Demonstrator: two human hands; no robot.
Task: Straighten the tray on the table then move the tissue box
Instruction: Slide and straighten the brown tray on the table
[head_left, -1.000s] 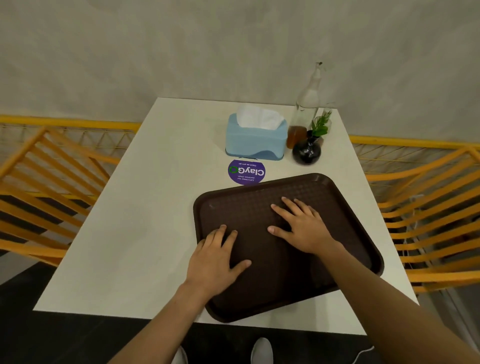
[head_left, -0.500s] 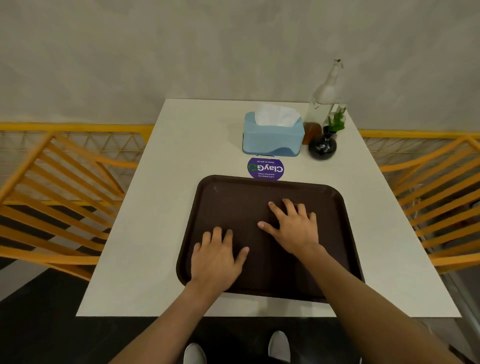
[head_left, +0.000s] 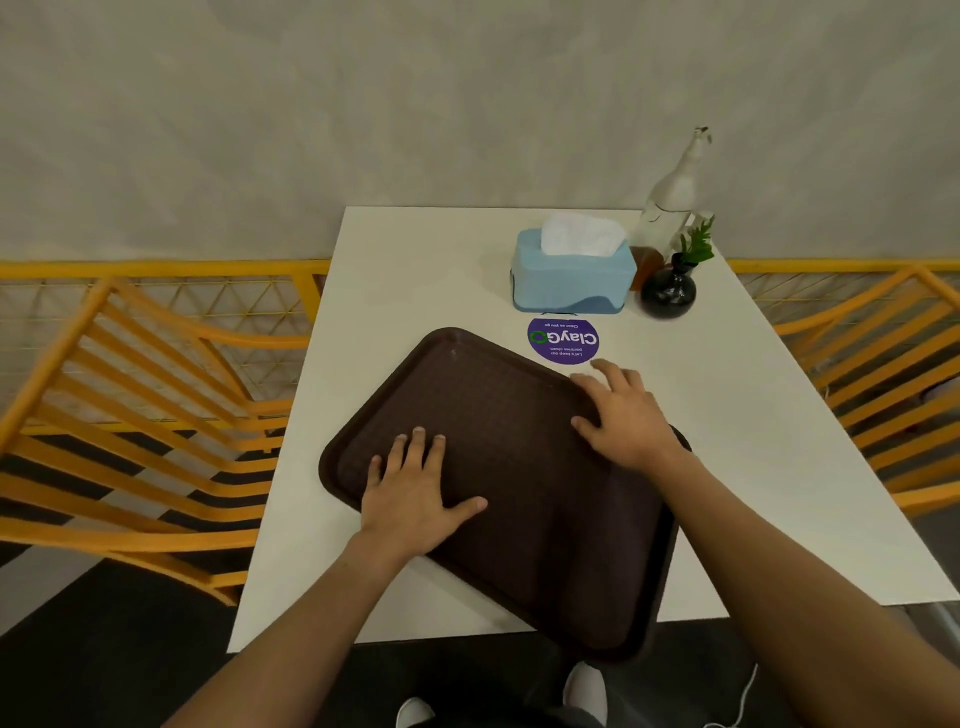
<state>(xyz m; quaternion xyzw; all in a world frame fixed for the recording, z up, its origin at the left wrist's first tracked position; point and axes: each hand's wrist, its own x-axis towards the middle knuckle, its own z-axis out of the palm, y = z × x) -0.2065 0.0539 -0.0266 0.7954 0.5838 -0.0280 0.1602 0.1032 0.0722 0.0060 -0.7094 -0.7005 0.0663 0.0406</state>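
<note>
Nearest the person, a corner of the dark brown tray (head_left: 519, 493) juts out past the near edge of the white desk (head_left: 415, 270), hanging over the dark floor (head_left: 104, 649) above two white shoe tips (head_left: 584, 691). The tray lies skewed on the near half of the desk, its long axis running diagonally from that overhanging near-right corner toward the far left, so no side lines up with the desk's edges. The left hand (head_left: 415, 493) lies flat, palm down, on the tray's left part, its fingers (head_left: 418, 447) spread and released, gripping nothing. The right hand (head_left: 623, 415) rests on the tray's far-right rim, its fingers (head_left: 608, 371) loosely spread and reaching over the rim onto the desk, not closed around anything. Just beyond that rim lies a round purple sticker (head_left: 563, 340), flat on the desk. Behind it, toward the far right corner, stands the light blue tissue box (head_left: 571, 278), its long side facing the person and white tissue rising from the top. To its right stand a small black vase (head_left: 667, 293) with a green sprig and, behind it, a tall clear bottle (head_left: 672, 197). Orange slatted chairs (head_left: 130, 415) flank the desk's left and right edges.
</note>
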